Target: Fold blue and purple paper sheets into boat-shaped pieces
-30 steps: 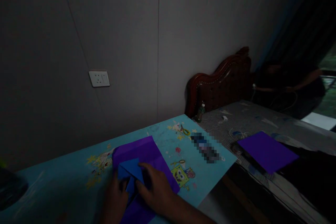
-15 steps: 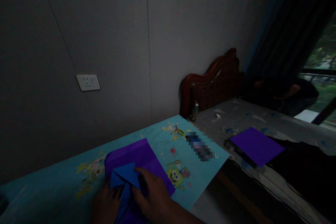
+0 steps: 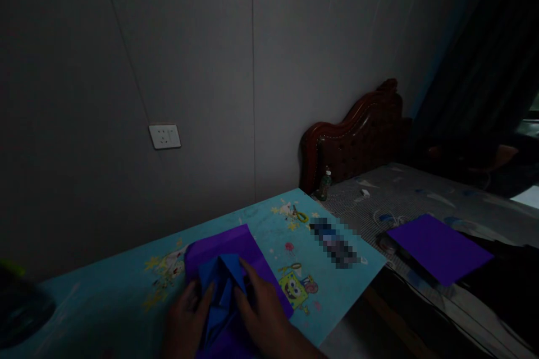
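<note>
Blue paper (image 3: 221,286) is pressed onto a purple sheet (image 3: 236,240) at the counter's (image 3: 105,291) 6 o'clock edge. Left hand (image 3: 185,320) at its 9 o'clock and right hand (image 3: 263,317) at 3 o'clock are laid flat on it, fingers (image 3: 248,272) outstretched, nothing gripped.

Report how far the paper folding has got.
Done: the blue paper already carries several folds, with layered flaps. In hand: the left hand and right hand press on it, atop a purple sheet on the table. Left, seemingly: that sheet and another purple sheet on the bed lie flat.
</note>
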`<state>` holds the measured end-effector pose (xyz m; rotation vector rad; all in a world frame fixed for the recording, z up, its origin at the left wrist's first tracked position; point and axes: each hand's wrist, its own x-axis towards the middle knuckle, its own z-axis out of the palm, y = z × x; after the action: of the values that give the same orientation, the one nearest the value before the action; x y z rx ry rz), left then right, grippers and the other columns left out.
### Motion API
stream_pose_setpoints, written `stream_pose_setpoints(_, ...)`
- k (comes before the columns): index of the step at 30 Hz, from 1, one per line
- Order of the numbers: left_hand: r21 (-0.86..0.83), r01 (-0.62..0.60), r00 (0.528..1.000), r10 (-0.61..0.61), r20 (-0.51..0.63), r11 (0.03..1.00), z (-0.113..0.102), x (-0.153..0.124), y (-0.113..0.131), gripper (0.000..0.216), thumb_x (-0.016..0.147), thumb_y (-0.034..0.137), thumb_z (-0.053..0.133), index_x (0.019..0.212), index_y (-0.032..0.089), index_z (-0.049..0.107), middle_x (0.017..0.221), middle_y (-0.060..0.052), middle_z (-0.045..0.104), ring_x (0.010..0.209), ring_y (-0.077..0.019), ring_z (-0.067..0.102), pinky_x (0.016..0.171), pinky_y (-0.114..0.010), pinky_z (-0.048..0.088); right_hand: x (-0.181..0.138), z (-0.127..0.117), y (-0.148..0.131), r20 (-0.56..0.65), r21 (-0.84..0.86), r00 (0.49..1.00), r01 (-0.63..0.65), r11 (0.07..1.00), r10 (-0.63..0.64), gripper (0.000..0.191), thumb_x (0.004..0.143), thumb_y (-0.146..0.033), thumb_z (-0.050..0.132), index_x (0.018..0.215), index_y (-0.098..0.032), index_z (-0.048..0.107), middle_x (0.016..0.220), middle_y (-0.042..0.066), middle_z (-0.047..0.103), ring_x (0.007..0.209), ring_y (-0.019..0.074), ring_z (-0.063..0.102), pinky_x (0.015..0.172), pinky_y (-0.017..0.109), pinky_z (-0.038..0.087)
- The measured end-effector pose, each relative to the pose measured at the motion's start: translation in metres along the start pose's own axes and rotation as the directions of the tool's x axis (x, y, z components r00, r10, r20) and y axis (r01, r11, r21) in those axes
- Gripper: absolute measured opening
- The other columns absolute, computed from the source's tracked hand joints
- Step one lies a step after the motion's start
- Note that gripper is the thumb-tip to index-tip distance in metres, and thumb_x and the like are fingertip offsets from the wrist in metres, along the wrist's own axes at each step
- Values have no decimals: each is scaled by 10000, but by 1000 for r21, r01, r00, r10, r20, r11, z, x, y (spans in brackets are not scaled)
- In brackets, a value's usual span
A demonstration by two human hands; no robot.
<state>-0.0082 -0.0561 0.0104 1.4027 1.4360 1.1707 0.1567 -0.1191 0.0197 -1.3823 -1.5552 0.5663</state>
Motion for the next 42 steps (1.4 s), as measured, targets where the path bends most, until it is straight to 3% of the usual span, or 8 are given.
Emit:
stream_pose_setpoints(8, 98, -159, 986, 153, 68, 982, 1, -4, -9, 305, 685, 409, 628, 904, 202, 673, 795, -50, 756, 700, -226, 718, 622, -294, 565, 8, 34, 21, -109, -6, 994, 30, 1000, -31, 565, 921, -198, 501, 1473, -206, 378, 1414, 111, 551, 1280, 252, 535, 1086, 430, 428)
stream_pose_setpoints(14, 282, -216, 976, 215, 33, 935, -4, -4, -10, 149, 696, 348, 578, 729, 219, 646, 574, -2, 647, 530, -200, 627, 522, -286, 486, 19, 35, 16, 84, -131, 988, 139, 982, -129, 693, 857, -134, 516, 1514, -146, 297, 1443, 175, 505, 1276, 308, 525, 1067, 479, 435)
stream_pose_setpoints(18, 199, -177, 983, 181, -5, 964, -5, -1, -10, 318, 728, 384, 569, 963, 202, 684, 726, -39, 729, 634, -228, 691, 604, -317, 547, 38, 32, 10, 151, -154, 976, 179, 972, -155, 717, 847, -115, 520, 1520, -153, 274, 1419, 176, 522, 1264, 307, 525, 1060, 470, 428)
stream_pose_setpoints(22, 102, -185, 983, 185, 7, 977, -6, -5, -5, 436, 776, 459, 566, 1111, 203, 675, 986, -78, 760, 880, -259, 721, 771, -357, 580, 58, 32, 18, 128, -8, 977, 175, 985, -172, 638, 868, -136, 499, 1485, -196, 350, 1389, 115, 562, 1227, 251, 547, 1072, 431, 407)
stream_pose_setpoints(28, -99, -117, 988, 127, 91, 988, -13, -2, -11, 521, 790, 493, 587, 1213, 192, 628, 1221, -110, 698, 1144, -282, 644, 936, -374, 540, 74, 24, 53, 211, 461, 977, -133, 878, 37, 388, 876, -404, 586, 1178, -165, 641, 996, 53, 741, 819, 213, 688, 785, 375, 554)
stream_pose_setpoints(33, -77, -65, 996, 69, 52, 995, -12, 1, -14, 557, 776, 545, 579, 1209, 198, 630, 1219, -100, 698, 1135, -278, 646, 950, -376, 530, 71, 16, 64, 184, 525, 980, -165, 835, 78, 485, 826, -480, 668, 1191, -165, 620, 952, 56, 743, 788, 214, 698, 738, 353, 552)
stream_pose_setpoints(38, -43, -13, 1000, 14, 8, 999, -10, 1, -14, 613, 758, 575, 571, 1206, 160, 618, 1001, -96, 746, 898, -266, 718, 781, -367, 592, 60, 26, 56, 120, 484, 992, -97, 870, 44, 433, 873, -501, 622, 1161, -178, 647, 1069, 68, 722, 948, 239, 682, 841, 382, 540)
stream_pose_setpoints(42, 5, -23, 992, 24, -121, 1000, -13, 3, -7, 565, 755, 555, 573, 1175, 180, 628, 1106, -104, 719, 1034, -283, 682, 849, -371, 571, 49, 33, 42, 117, 443, 993, -29, 896, -26, 522, 876, -463, 639, 1327, -223, 533, 1167, 63, 686, 1033, 235, 657, 890, 392, 535)
